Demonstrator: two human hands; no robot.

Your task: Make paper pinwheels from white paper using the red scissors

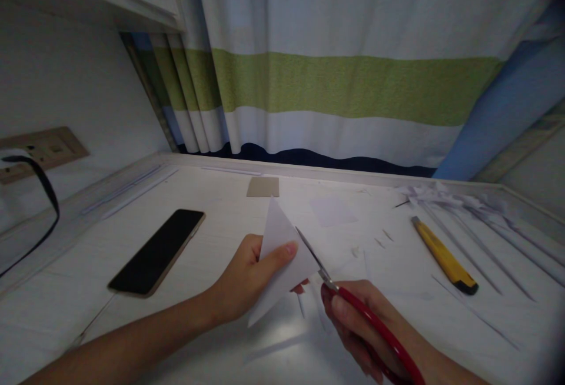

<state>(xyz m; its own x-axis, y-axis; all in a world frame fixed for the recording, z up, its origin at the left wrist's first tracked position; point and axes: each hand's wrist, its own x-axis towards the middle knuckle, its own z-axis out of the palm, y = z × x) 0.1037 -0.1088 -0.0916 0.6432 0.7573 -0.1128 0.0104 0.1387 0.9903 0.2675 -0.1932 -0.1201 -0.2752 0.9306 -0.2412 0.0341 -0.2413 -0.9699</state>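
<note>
Between the thumb and fingers of my left hand [247, 276] is a folded white paper triangle [282, 255], one point upward. My right hand [366, 326] grips red-handled scissors [375, 317] whose metal blades reach up to the paper's right edge. One blade shows beside that edge; whether the blades are fully closed on the paper I cannot make out. Below the paper, a small red thing [300, 286] is partly hidden. A pale square of paper [334, 211] lies flat beyond the scissors, and thin scraps [383, 239] are scattered to its right.
A black-screened phone [159, 251] lies to the left. On the right are a yellow utility knife [444, 255] and rolled paper sticks with crumpled white ends [459, 199]. A grey-beige square card [263, 187] sits near the back edge, before a striped curtain [344, 85]. A cable hangs from the wall socket [57, 149].
</note>
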